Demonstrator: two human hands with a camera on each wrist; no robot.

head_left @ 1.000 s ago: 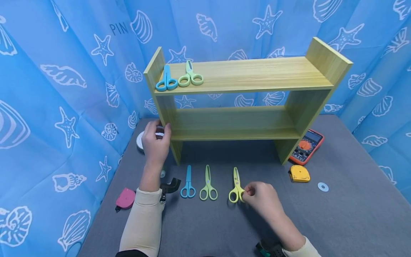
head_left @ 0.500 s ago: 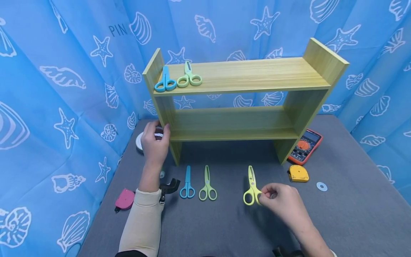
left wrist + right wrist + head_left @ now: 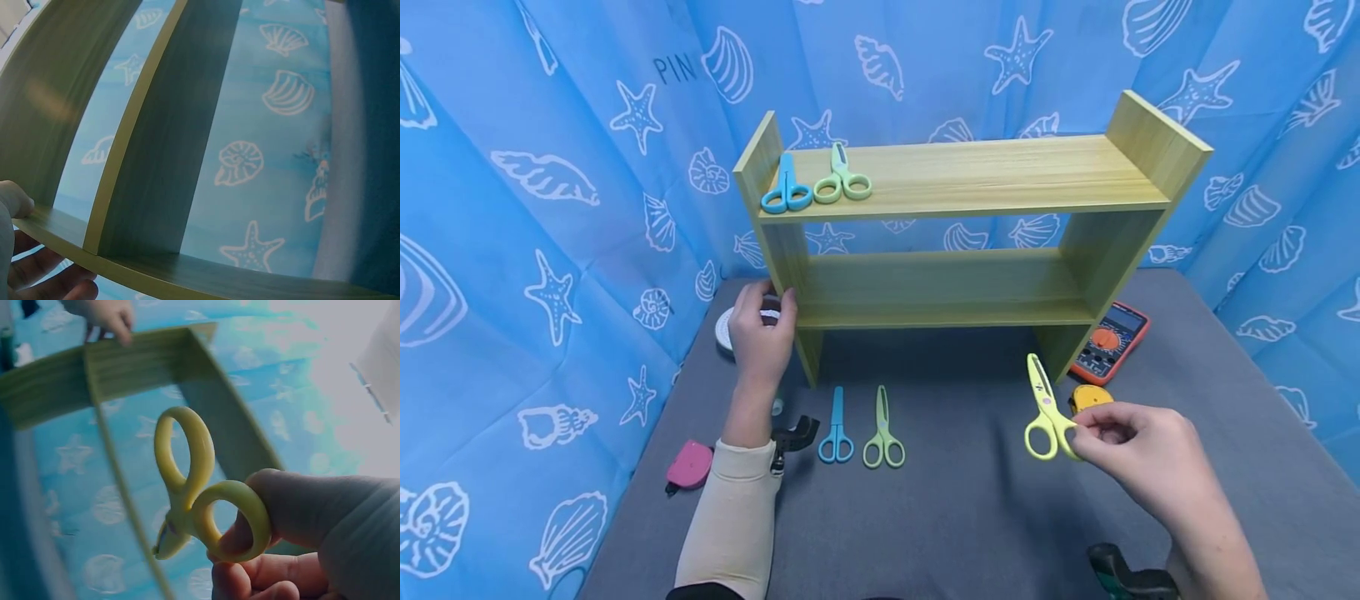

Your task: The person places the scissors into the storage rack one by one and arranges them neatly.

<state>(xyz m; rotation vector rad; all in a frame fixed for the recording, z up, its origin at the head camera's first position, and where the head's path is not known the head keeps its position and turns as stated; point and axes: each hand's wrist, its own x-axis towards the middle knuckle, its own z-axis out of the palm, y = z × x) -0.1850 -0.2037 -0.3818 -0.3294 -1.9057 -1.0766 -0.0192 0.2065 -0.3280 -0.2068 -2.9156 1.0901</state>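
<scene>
My right hand [image 3: 1150, 450] pinches yellow scissors [image 3: 1047, 410] by one finger loop, holding them up off the table with the blades pointing away. In the right wrist view, thumb and fingers grip the loop of these scissors [image 3: 200, 456]. At the left, my left hand [image 3: 763, 337] grips the side panel of a wooden shelf [image 3: 955, 312], thumb inside and fingers outside in the left wrist view. Blue scissors [image 3: 837, 429] and green scissors [image 3: 883, 429] lie on the table before the shelf. Another blue pair [image 3: 787, 187] and green pair [image 3: 841, 177] lie on the top board.
A red multimeter [image 3: 1108, 342] and a yellow tape measure [image 3: 1090, 397] are by the shelf's right leg, the tape partly behind my right hand. A pink tape measure [image 3: 689, 465] lies at the left. A white roll [image 3: 724, 332] is partly hidden behind my left hand. Blue curtains surround the table.
My right hand has lifted the yellow scissors from the table and carried them right and upward, toward the shelf's right leg. My left hand has stayed on the side panel.
</scene>
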